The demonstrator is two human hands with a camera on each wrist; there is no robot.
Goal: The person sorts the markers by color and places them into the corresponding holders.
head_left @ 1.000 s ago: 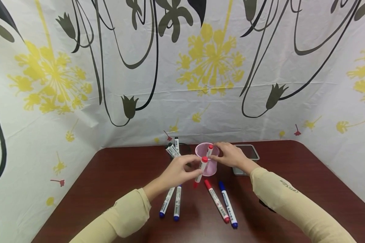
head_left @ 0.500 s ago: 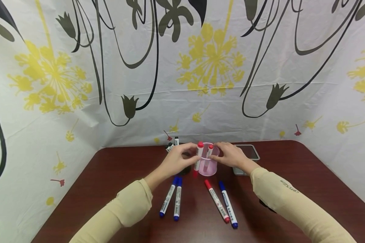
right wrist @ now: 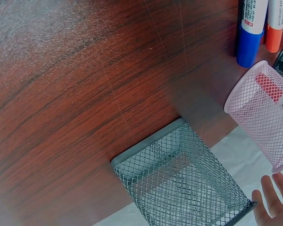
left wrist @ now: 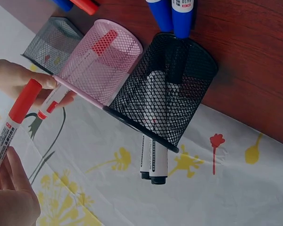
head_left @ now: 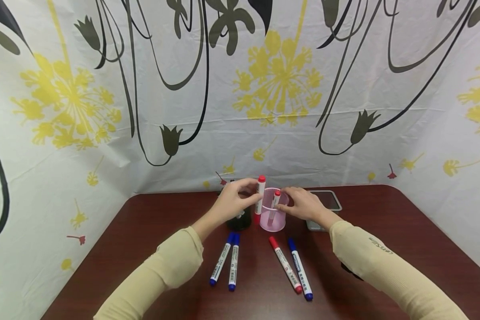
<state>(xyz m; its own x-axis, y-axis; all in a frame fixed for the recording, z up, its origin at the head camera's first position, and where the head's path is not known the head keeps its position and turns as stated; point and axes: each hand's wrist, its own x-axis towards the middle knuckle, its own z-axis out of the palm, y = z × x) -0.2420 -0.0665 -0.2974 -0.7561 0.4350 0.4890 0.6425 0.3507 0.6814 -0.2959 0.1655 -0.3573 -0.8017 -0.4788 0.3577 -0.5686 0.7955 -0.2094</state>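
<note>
My left hand (head_left: 238, 195) pinches an upright red marker (head_left: 260, 193) just left of the pink mesh pen cup (head_left: 266, 222). That same red marker (left wrist: 14, 113) shows at the left edge of the left wrist view. A second red marker (head_left: 276, 198) leans inside the pink cup, its upper end above the rim. My right hand (head_left: 304, 203) grips the pink cup at its right rim, thumb in front and beside the leaning marker. Under my left hand stands a black mesh cup (head_left: 240, 220); several black-ended markers (left wrist: 155, 160) stick out of it.
Right of the pink cup stands a grey mesh cup (right wrist: 179, 174). Two blue markers (head_left: 220, 262) lie at the front left of the dark wooden table (head_left: 152, 240). A red marker (head_left: 286, 266) and a blue marker (head_left: 301, 271) lie at the front right. Patterned cloth (head_left: 224, 133) hangs behind.
My left hand has moved up and away with the red marker, from in front of the pink cup to its left rim; the marker is more upright. My right hand stays still.
</note>
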